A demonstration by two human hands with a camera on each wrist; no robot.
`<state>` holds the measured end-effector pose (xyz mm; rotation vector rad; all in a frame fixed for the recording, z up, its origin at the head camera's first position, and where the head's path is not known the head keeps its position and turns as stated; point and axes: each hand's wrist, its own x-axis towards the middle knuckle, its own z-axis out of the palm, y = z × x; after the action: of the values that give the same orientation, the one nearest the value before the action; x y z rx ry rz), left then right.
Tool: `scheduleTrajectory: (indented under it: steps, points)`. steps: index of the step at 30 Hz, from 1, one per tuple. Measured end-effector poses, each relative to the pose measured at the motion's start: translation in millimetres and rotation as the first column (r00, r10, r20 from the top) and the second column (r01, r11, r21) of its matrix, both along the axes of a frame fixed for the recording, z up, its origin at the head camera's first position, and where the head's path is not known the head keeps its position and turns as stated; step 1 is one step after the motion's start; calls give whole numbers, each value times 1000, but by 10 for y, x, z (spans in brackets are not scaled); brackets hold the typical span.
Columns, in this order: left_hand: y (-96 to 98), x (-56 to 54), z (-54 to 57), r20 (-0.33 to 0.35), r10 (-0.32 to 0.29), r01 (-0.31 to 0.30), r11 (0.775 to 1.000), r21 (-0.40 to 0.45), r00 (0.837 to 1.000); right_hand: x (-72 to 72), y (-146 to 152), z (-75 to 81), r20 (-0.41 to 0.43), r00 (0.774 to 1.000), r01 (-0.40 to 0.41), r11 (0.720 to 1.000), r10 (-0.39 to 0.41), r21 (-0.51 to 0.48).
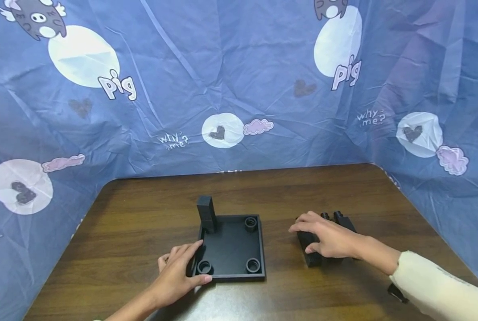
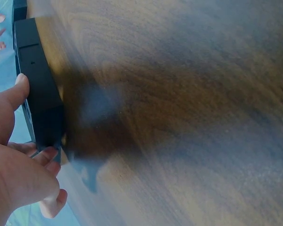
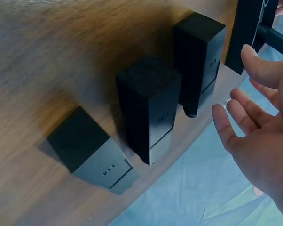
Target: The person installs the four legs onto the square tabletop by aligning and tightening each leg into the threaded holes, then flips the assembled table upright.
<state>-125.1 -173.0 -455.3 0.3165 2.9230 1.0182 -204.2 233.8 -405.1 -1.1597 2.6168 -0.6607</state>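
A black square tray-like base (image 1: 232, 245) lies on the table, with round sockets at three corners and a black square leg (image 1: 207, 214) standing upright at the far left corner. My left hand (image 1: 176, 274) grips its near left corner, thumb on the front edge and fingers along the left side. In the left wrist view, the thumb presses the wall of the base (image 2: 43, 70). To the right, my right hand (image 1: 329, 238) hovers over loose black legs, fingers spread and holding nothing. Three legs lie in the right wrist view: a near leg (image 3: 94, 150), a middle leg (image 3: 148, 103) and a far leg (image 3: 200, 52).
The wooden table (image 1: 162, 200) has a blue printed cloth (image 1: 239, 80) hanging behind and beside it. A small dark object (image 1: 397, 293) sits by the right sleeve (image 1: 435, 283). Round pegs (image 1: 337, 215) stick out from the far ends of the loose legs.
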Motion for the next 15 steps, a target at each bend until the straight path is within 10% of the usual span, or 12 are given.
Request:
scheduleTrajectory:
  steps: [15]
  points:
    - [-7, 3, 4, 7, 1, -1, 1000, 8, 1000, 41, 65, -7, 78, 989, -138, 983, 129, 122]
